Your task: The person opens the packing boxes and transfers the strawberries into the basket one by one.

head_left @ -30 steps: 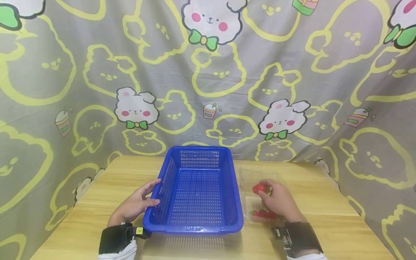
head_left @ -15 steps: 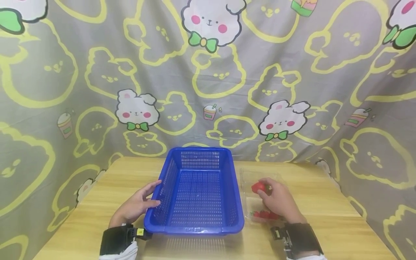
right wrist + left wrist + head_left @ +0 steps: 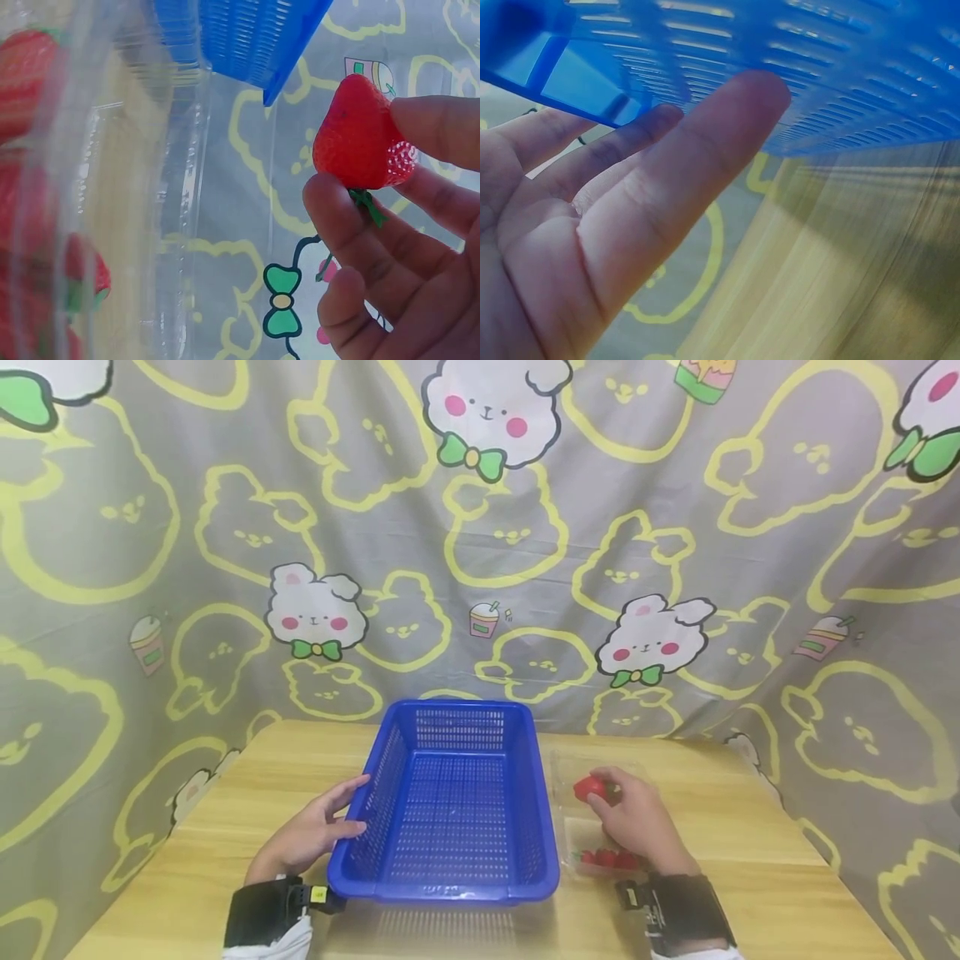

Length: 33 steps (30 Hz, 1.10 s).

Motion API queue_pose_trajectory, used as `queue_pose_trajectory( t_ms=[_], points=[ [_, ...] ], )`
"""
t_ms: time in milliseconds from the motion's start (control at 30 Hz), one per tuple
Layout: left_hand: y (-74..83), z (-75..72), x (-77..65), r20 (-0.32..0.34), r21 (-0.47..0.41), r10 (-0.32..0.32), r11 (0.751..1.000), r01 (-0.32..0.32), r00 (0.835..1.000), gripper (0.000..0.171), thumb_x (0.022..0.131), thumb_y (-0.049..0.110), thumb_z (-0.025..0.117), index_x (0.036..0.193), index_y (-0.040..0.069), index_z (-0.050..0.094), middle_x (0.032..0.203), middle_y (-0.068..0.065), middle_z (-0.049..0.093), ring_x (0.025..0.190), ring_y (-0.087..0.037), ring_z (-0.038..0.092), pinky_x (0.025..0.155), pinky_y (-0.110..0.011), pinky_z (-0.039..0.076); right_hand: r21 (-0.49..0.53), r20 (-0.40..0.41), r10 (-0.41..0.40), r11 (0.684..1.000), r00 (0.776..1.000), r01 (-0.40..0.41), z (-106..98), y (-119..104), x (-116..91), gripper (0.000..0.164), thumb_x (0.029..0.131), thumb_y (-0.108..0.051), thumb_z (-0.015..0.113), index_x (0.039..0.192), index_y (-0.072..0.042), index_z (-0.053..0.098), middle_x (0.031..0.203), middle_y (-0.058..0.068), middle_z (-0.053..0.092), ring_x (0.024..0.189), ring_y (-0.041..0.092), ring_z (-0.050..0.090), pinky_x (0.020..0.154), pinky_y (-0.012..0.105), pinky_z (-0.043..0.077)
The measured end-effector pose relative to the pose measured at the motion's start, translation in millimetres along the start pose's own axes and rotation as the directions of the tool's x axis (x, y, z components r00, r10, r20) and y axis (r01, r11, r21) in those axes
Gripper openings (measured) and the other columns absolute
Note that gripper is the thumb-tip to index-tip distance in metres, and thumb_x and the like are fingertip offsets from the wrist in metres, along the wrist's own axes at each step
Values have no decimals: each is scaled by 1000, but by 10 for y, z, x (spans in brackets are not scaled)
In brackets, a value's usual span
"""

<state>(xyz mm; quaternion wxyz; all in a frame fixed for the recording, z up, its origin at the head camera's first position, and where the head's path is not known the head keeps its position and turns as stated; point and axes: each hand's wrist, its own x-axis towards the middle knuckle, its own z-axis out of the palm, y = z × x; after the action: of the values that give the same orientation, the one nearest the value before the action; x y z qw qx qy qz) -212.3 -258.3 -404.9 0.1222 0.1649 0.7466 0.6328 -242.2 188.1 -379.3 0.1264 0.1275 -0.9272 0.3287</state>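
Observation:
A red strawberry [image 3: 589,788] with a green stem is pinched between the thumb and fingers of my right hand [image 3: 639,820], over a clear plastic box [image 3: 564,810]. The right wrist view shows the held strawberry [image 3: 356,135] tip up, its green stem below. Several more strawberries [image 3: 607,858] lie along the near side of the box. To the left of the box stands a blue perforated basket [image 3: 453,891], with no fruit visible in it. My left hand [image 3: 311,828] touches its left side, thumb and fingers extended; the left wrist view has the thumb [image 3: 735,112] against the slotted wall.
The wooden table [image 3: 750,827] extends on both sides of the basket and box. Behind it hangs a grey curtain [image 3: 517,602] with yellow outlines and white cartoon animals. Black bands with small cameras are strapped around both wrists.
The right hand has moved slightly left with the strawberry. The left hand and the basket stay almost in place.

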Motion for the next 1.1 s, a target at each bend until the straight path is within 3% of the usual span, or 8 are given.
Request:
queue_pose_trajectory(
  t_ms=[600,1100],
  points=[
    [-26,7,8,-32,11,-17,1000,17,999,72,92,5,58,149,0,14,149,-40,11,121,-54,42,88,-56,52,39,-4,3,999,1000,-2,66,-113,45,35,85,-11,68,119,-6,60,104,15,69,83,25,65,70,44,55],
    [-18,-1,18,-8,-13,-5,1000,5,1000,72,92,1,55,148,-2,10,149,-40,9,120,-54,42,85,-56,53,51,-15,-20,998,1000,21,98,-191,49,36,84,-13,69,119,-7,61,101,13,70,82,24,67,67,41,56]
  ],
)
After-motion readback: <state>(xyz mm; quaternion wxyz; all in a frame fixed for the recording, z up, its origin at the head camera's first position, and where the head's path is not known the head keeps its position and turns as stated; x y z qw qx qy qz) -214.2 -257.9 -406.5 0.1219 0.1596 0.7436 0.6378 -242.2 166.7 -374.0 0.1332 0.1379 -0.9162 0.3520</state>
